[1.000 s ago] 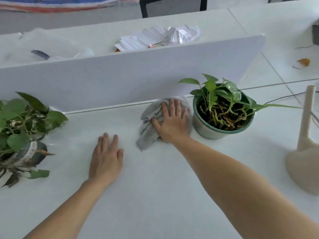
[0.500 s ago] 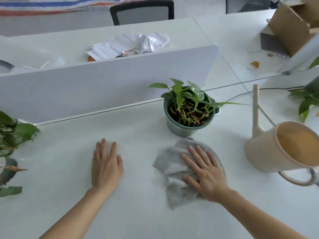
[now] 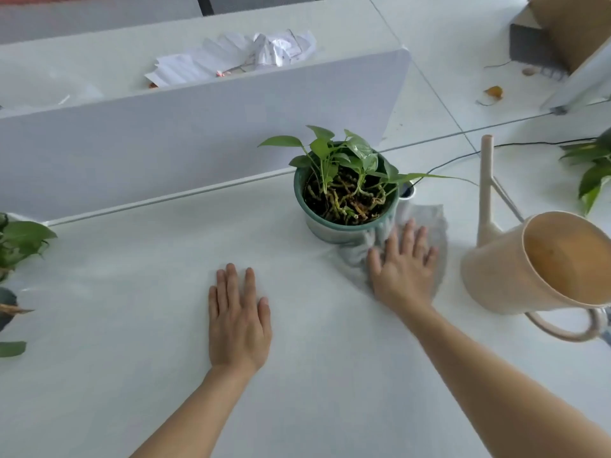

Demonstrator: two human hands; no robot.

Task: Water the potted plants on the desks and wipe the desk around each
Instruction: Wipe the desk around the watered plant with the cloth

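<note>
Right hand (image 3: 401, 272) flat, pressing soft grey cloth (image 3: 426, 219) beside round green pot (image 3: 330, 231); left hand (image 3: 238, 317) flat, holding nothing

Cloth (image 3: 426, 217) R of pot (image 3: 325, 230), watering can (image 3: 491, 276) farther R — divider (image 3: 165, 143) behind.

The desk (image 3: 132, 325) was white and smooth, with a dull, matt top. The cloth (image 3: 426, 219) was grey, soft-looking fabric, wrinkled and a bit fuzzy. The pot (image 3: 324, 231) looked like glazed clay, green and shiny, with a paler band low down. The leaves (image 3: 358, 148) in it were glossy and caught the light. The stems by the soil looked rough and knobbly. The watering can (image 3: 496, 279) was beige, smooth and matt, and looked like plastic. The divider (image 3: 165, 143) behind the desk was white with a flat, dull face. The papers (image 3: 231, 54) past it were thin, white and crumpled. The box (image 3: 572, 24) was brown cardboard. The floor tiles (image 3: 439, 34) were pale and a little shiny.
</note>
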